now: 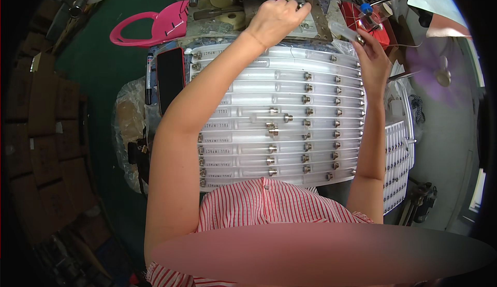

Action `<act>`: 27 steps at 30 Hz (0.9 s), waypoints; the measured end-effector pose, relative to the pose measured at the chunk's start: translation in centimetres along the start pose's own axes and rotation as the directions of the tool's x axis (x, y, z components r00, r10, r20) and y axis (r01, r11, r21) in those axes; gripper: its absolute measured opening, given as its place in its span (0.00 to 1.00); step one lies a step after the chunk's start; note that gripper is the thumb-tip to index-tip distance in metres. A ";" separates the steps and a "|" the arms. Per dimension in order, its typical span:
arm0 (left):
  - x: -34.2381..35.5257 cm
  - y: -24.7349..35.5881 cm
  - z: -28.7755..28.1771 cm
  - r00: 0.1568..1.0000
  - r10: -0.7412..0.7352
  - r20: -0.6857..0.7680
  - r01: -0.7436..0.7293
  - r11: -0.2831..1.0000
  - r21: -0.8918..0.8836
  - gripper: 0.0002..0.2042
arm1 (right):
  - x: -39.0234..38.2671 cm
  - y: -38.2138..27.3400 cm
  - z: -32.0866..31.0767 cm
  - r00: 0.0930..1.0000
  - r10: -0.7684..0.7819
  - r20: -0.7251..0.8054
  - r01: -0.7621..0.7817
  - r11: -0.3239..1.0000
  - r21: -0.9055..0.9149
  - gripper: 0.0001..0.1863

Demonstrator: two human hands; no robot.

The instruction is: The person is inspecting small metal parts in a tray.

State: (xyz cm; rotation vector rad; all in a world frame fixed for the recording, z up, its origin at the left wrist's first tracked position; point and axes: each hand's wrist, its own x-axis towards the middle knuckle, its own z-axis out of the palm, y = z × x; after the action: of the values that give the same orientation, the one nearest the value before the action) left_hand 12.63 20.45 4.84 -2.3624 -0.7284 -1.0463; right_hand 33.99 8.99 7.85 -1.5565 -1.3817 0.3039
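Note:
My left hand reaches to the far side of the bench, its fingers closed on a small metal part above a metal plate. My right hand is raised at the right and holds a clear plastic tube with a metal fitting at its end. Below both hands lies a wide tray of clear tubes laid in rows, each with metal fittings.
A black phone in a red case and a pen lie left of the tray. A pink plastic holder sits at the far left. A white rack of fittings stands at the right, beside a fan. Cardboard boxes are stacked on the left.

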 end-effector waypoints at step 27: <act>-13.9 6.3 -16.8 0.568 -0.716 0.406 0.736 0.221 -0.640 0.14 | 6.6 -0.6 9.4 0.886 -0.008 0.464 0.143 0.956 -0.256 0.32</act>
State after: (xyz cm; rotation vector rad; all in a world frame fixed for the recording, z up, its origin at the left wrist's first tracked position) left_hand -0.34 1.89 3.23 -2.6844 -1.8663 -2.0858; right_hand 28.90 19.18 6.50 -1.7271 -1.9228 0.4643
